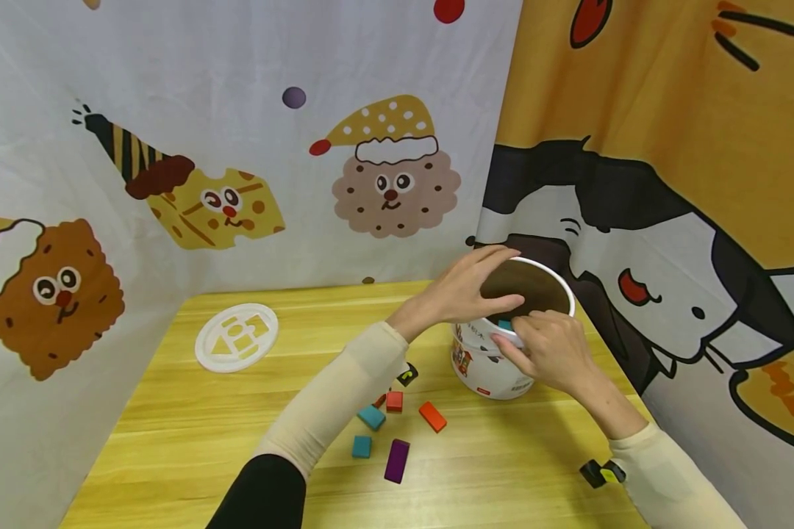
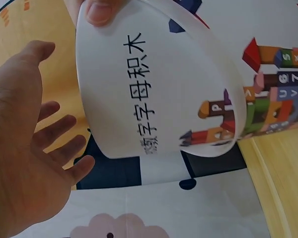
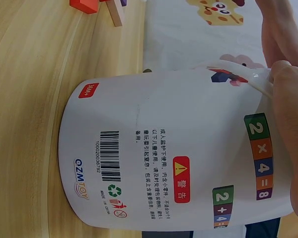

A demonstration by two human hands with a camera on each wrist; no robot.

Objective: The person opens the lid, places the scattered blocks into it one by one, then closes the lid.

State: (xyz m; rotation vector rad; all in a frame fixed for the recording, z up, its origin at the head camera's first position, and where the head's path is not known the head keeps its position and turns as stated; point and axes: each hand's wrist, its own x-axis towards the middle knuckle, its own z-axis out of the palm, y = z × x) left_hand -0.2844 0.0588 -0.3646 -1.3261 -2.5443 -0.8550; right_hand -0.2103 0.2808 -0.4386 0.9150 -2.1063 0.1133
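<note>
A white toy-block bucket (image 1: 496,371), printed with coloured letter blocks, stands upright with its top uncovered. My right hand (image 1: 556,349) grips its near rim, thumb outside and fingers curled over inside. That thumb also presses on the bucket's wall (image 2: 107,84) in the left wrist view. My left hand (image 1: 466,286) is over the left side of the mouth, holding nothing. Its fingers (image 2: 59,134) are spread and relaxed, beside the rim in the left wrist view. A bit of blue (image 1: 505,324) shows just inside the rim between the hands; the rest of the inside is mostly hidden.
Left of the bucket lie a red block (image 1: 394,401), teal blocks (image 1: 372,417), an orange block (image 1: 433,416) and a purple block (image 1: 397,461). A white round lid (image 1: 236,337) with shape cutouts lies at the table's far left. Printed curtains (image 1: 390,59) hang behind and to the right.
</note>
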